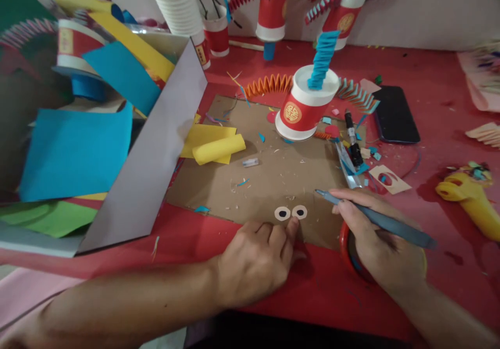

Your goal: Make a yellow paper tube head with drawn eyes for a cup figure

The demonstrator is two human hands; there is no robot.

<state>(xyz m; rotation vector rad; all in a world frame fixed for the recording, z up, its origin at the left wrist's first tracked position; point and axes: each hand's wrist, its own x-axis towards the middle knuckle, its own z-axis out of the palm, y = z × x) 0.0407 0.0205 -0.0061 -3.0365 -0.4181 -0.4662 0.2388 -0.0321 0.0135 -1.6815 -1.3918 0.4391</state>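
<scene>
My left hand (pixel 255 260) rests with its fingers curled at the near edge of a cardboard sheet (pixel 269 182). One fingertip presses the lower rim of a round paper eye (pixel 300 212), pale with a dark centre. A second paper eye (pixel 282 213) lies just left of it. In my right hand (pixel 385 245) is a slim grey-blue pen (pixel 390 225), its tip pointing left above the cardboard and apart from the eyes. Under the right hand, partly hidden, sits a red-rimmed roll (pixel 346 250). Beyond them stands a red-and-white paper cup (pixel 307 112) with folded-paper arms and neck.
At left is a box (pixel 156 151) of coloured paper. Yellow paper (pixel 219 148), scraps and a black-and-clear pen (pixel 353 140) lie around the cardboard. A phone (pixel 396 114) is at right, a yellow roll (pixel 472 203) nearer. Stacked cups (pixel 175 5) stand behind.
</scene>
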